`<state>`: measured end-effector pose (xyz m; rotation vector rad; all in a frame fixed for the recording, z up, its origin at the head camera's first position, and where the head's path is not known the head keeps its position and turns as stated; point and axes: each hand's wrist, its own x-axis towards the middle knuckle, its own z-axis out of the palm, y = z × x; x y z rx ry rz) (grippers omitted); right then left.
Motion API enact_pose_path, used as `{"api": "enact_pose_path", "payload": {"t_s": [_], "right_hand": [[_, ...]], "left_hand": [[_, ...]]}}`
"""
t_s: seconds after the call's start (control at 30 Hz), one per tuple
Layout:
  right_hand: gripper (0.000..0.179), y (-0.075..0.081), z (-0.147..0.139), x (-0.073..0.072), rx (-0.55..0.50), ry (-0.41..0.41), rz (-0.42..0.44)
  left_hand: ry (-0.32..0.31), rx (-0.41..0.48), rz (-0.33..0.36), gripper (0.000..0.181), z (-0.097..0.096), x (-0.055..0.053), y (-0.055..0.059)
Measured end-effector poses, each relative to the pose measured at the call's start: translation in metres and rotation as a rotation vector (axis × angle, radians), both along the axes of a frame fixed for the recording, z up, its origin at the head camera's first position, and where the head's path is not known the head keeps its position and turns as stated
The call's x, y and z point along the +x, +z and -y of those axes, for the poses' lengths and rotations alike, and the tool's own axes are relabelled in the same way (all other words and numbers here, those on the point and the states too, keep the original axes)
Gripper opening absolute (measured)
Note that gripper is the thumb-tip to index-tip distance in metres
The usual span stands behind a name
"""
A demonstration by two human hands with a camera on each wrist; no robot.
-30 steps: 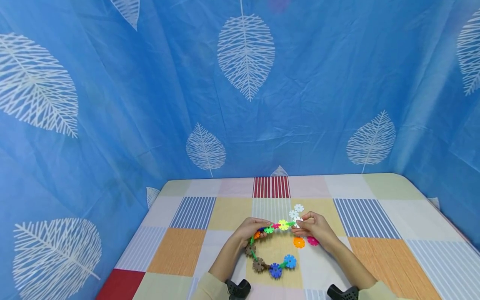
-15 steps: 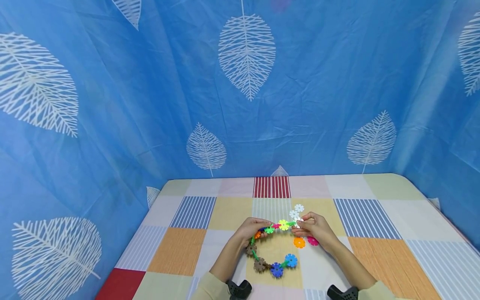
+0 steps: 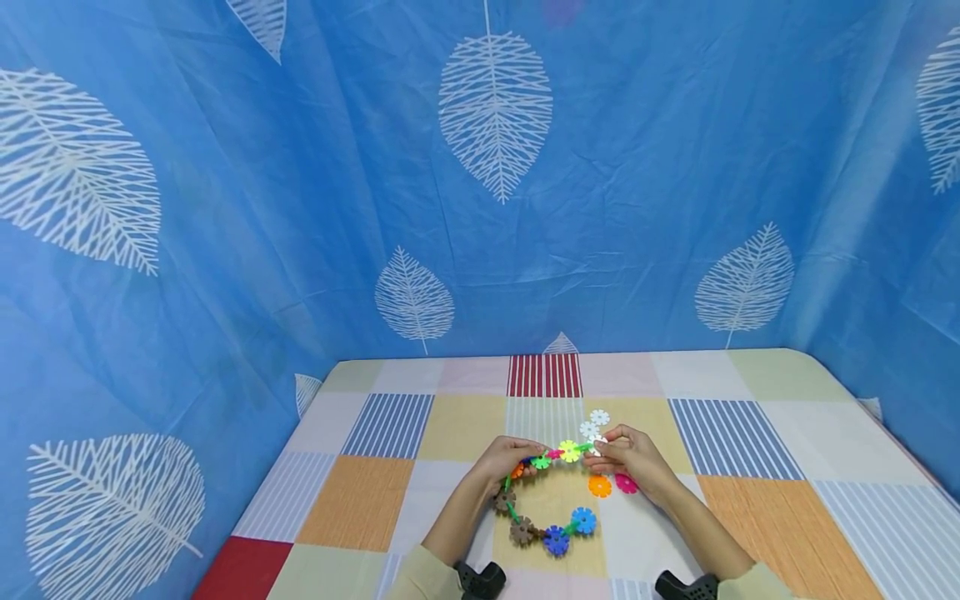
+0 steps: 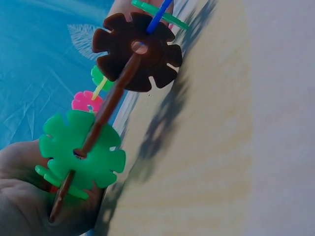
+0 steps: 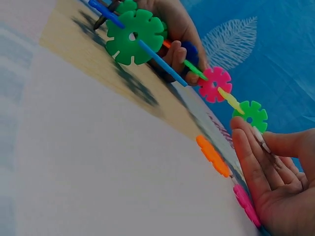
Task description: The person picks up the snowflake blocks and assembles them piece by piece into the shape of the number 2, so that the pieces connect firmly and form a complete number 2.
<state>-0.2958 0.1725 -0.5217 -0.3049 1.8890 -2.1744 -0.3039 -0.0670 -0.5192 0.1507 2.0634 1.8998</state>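
A curved chain of interlocking snowflake discs hangs between the two hands, with a yellow disc (image 3: 569, 451) and brown discs (image 3: 521, 531) in it. My left hand (image 3: 504, 460) grips its upper left part, near the orange and dark blue discs; its fingers partly hide them. My right hand (image 3: 633, 460) pinches a white disc (image 5: 261, 139) between thumb and fingers, against a green disc (image 5: 250, 117) at the chain's end. At the chain's other end is a light blue disc (image 3: 583, 521). The left wrist view shows a brown disc (image 4: 147, 73) slotted among green ones (image 4: 110, 152).
Beyond the right hand are more white discs (image 3: 599, 417). An orange disc (image 3: 599, 486) and a pink disc (image 3: 626, 483) lie just in front of it. A patchwork cloth (image 3: 757, 508) covers the table, and a blue leaf-print curtain (image 3: 600, 208) encloses its back and sides.
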Motion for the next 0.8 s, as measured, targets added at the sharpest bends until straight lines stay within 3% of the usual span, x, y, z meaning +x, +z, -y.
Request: {"api": "enact_pose_path", "payload": {"t_s": [0.23,0.37,0.53,0.63,0.8], "right_hand": [[0.031,0.008,-0.006,-0.001,0.166,0.014,-0.123],[0.041,0.013,-0.008,-0.002,0.209,0.051,-0.200],[0.040,0.012,-0.004,-0.002,0.339,0.056,-0.372],[0.033,0.009,0.001,-0.001,0.404,-0.035,-0.449],[0.030,0.003,0.007,0.001,0.444,-0.328,-0.434]], "left_hand": [[-0.026,0.053,0.045,0.026,0.002,0.001,0.004],[-0.048,0.101,0.089,0.027,0.007,0.002,0.006],[-0.089,0.102,0.100,0.034,0.013,0.001,0.008],[-0.090,0.054,0.058,0.039,0.019,-0.001,0.010],[-0.052,-0.121,-0.114,0.043,0.036,-0.003,0.021]]}}
